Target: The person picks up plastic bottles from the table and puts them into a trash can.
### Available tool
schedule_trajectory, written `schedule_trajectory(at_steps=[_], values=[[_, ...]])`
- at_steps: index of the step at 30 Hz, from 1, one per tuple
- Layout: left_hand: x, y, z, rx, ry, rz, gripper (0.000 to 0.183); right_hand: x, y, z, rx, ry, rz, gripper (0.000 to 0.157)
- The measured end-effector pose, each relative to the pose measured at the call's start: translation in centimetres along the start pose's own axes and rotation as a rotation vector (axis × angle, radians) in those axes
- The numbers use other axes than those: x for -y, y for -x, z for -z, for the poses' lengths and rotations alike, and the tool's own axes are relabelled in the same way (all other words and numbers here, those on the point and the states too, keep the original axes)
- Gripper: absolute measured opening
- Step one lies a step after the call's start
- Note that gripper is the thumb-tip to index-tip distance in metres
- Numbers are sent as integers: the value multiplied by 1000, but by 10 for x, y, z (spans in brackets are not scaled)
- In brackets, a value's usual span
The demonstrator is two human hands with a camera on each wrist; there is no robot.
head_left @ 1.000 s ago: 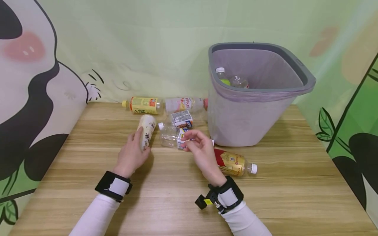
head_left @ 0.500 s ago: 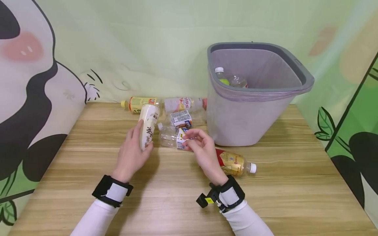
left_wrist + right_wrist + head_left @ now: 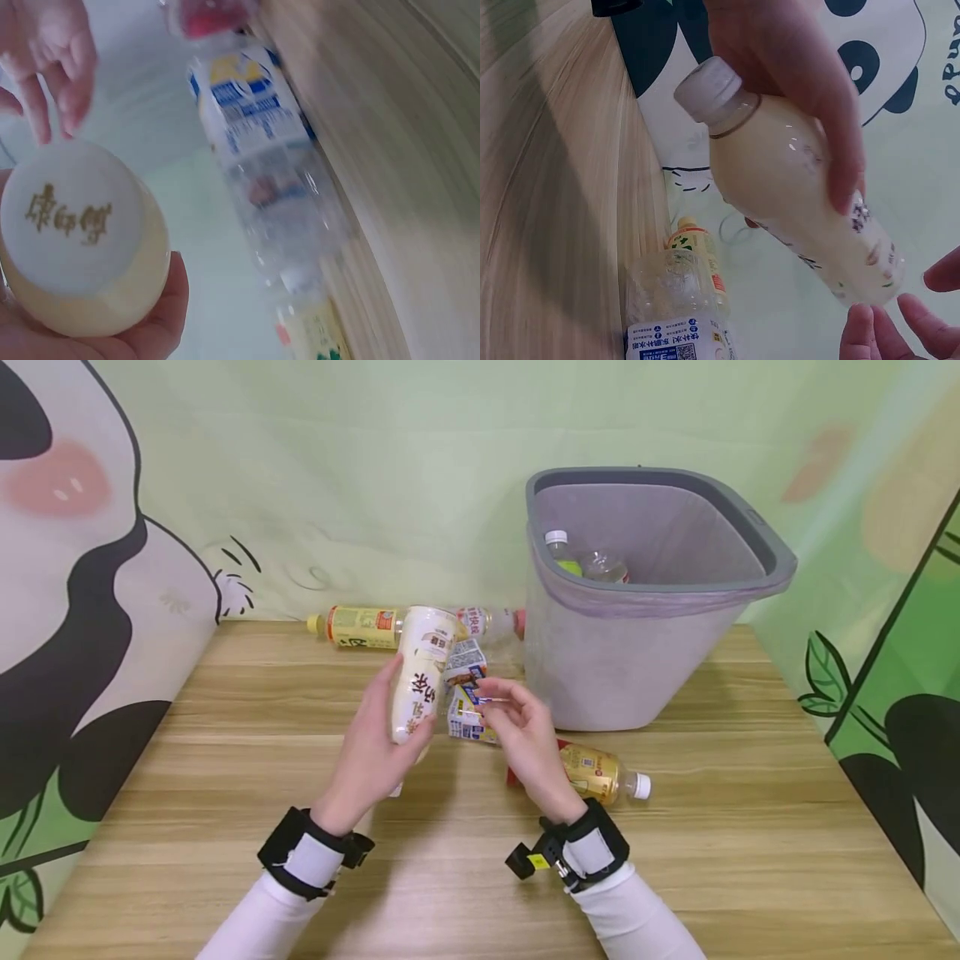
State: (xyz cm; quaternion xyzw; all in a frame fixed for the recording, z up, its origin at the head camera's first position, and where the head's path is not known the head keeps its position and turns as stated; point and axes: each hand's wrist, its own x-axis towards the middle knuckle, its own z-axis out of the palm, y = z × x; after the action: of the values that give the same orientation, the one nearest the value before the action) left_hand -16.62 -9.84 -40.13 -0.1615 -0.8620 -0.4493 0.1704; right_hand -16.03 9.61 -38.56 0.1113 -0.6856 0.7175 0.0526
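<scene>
My left hand [image 3: 367, 768] grips a cream-coloured milk tea bottle [image 3: 422, 681] round its body and holds it above the table. The bottle is tilted, its white cap [image 3: 709, 88] towards me and its base away. My right hand [image 3: 531, 747] has loosely bent fingers with nothing between them. Its fingertips [image 3: 860, 324] are close to the bottle's base in the right wrist view; whether they touch I cannot tell. Behind the held bottle lies a clear bottle with a white and blue label [image 3: 467, 714], partly hidden. A gold and red bottle [image 3: 592, 774] lies beside my right wrist.
A grey bin [image 3: 600, 652] with a liner stands at the back right, with bottles [image 3: 562, 556] inside. Along the back wall lie a yellow-labelled bottle [image 3: 363, 627] and a pink-capped bottle [image 3: 502, 623]. Another clear bottle's label [image 3: 467, 662] shows before them.
My left hand has lifted the milk tea bottle off the table and carried it right, towards my right hand. The right hand has shifted only slightly.
</scene>
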Motion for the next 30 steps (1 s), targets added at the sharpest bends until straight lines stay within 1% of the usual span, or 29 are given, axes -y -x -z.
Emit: schedule_trajectory(at_steps=[4, 7, 10, 15, 17, 20, 23, 26, 30], values=[[-9, -1, -6, 47, 121, 32, 85, -2, 0, 1, 28, 18, 11, 38], [-18, -1, -9, 74, 172, 52, 84, -3, 0, 1, 62, 45, 17, 43], [-31, 0, -9, 82, 192, 59, 81, -3, 1, 0, 83, 79, 9, 46], [-56, 1, -3, 98, 222, 70, 77, -1, 3, -1, 107, 94, 7, 48], [-61, 2, -1, 116, 237, 87, 77, 8, 5, -3, 117, 104, 8, 49], [-55, 3, -5, 151, 280, 113, 78, 21, 8, -4, 132, 112, 0, 50], [-40, 4, -11, 177, 328, 125, 77, 30, 10, -5, 142, 129, -6, 50], [-30, 6, -16, 186, 354, 102, 73, 30, 10, -4, 150, 136, 3, 51], [-26, 8, -16, 183, 355, 75, 66, 31, 10, -2, 162, 158, 11, 53]])
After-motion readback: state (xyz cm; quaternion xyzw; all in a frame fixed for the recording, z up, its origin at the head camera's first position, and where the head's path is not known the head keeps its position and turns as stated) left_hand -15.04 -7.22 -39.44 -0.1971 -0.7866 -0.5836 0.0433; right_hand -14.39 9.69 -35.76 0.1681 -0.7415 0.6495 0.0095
